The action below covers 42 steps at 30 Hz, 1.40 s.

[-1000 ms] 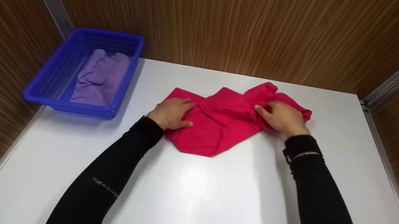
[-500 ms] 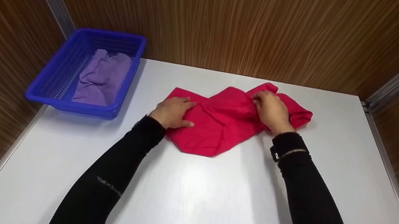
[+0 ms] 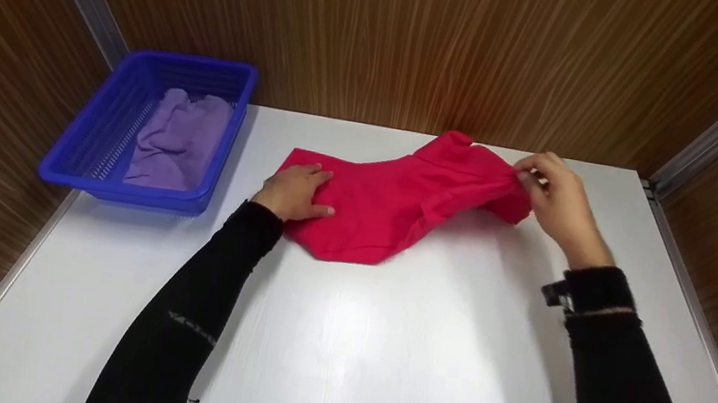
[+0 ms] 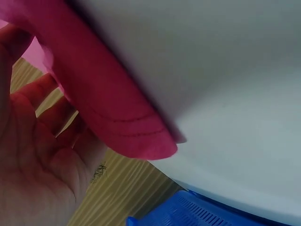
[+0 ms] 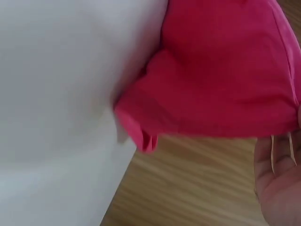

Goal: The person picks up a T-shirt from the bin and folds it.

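A crumpled red garment (image 3: 365, 209) lies across the back middle of the white table, its right part lifted. My left hand (image 3: 293, 194) rests on its left end, fingers spread over the fabric. In the left wrist view, two rows of stitching run along the garment's (image 4: 127, 122) hem beside the left hand (image 4: 47, 150). At the far right, my right hand (image 3: 559, 201) pinches the garment's edge between thumb and fingers, raised from the table. The right wrist view shows the cloth (image 5: 225, 89) stretched toward the right hand (image 5: 282, 183), which is partly cut off by the frame.
A blue plastic basket (image 3: 53, 176) stands at the back left, with a lilac cloth (image 3: 182, 138) inside. Wood-grain panels (image 3: 382, 36) close off the back and both sides of the white table (image 3: 351, 355).
The right hand first moved left over the bunched cloth, then swung right and up with its edge. The garment's right part has unfolded and lifted; the left hand stays on the left end.
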### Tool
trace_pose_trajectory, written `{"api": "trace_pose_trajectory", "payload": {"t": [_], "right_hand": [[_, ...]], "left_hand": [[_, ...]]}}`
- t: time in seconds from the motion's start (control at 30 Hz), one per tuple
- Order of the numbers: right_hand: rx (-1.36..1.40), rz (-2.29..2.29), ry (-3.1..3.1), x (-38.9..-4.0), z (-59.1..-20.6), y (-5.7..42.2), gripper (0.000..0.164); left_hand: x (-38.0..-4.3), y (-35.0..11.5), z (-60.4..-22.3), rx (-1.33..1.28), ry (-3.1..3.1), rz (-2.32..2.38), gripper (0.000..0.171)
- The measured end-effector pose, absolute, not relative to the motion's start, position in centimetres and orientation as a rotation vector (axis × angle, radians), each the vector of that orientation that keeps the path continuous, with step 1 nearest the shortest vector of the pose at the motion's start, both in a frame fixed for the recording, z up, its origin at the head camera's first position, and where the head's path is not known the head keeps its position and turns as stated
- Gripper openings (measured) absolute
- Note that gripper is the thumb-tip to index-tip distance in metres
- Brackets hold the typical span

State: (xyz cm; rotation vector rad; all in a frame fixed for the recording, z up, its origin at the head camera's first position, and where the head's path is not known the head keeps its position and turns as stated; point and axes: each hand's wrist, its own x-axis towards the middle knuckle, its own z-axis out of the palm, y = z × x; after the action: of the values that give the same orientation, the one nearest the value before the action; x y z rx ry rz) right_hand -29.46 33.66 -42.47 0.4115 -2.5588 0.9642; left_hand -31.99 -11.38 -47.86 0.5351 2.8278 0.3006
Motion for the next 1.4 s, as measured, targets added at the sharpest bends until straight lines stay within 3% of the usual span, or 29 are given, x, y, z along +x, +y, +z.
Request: {"api": "trace_pose_trajectory", "payload": {"t": [0.3, 0.5, 0.73, 0.87, 1.07, 1.3, 1.4], "right_hand": [[0.47, 0.98, -2.858, -25.6, -44.6, 40.1, 0.009], [0.472, 0.805, -3.187, -24.7, -46.4, 41.5, 0.006], [0.317, 0.458, -3.218, -25.4, -45.2, 39.0, 0.023], [0.371, 0.276, -3.084, -25.9, -44.5, 36.3, 0.032], [0.616, 0.152, -2.986, -26.7, -45.2, 32.9, 0.029], [0.677, 0.194, -3.057, -27.1, -47.0, 31.7, 0.022], [0.646, 0.28, -3.101, -27.1, -47.2, 31.8, 0.024]], "left_hand": [[-31.9, -11.4, -47.9, 0.543, 2.841, 0.297, 0.082], [-31.9, -11.5, -48.0, 0.561, 2.847, 0.291, 0.081], [-31.8, -11.9, -47.5, 0.598, 2.877, 0.189, 0.078], [-31.6, -12.5, -46.6, 0.748, 2.926, 0.173, 0.062], [-30.7, -13.8, -45.5, 1.13, 2.76, 0.189, 0.034], [-29.3, -14.9, -45.8, 1.227, 2.689, 0.074, 0.037], [-28.7, -15.4, -45.7, 1.229, 2.704, 0.052, 0.031]]}}
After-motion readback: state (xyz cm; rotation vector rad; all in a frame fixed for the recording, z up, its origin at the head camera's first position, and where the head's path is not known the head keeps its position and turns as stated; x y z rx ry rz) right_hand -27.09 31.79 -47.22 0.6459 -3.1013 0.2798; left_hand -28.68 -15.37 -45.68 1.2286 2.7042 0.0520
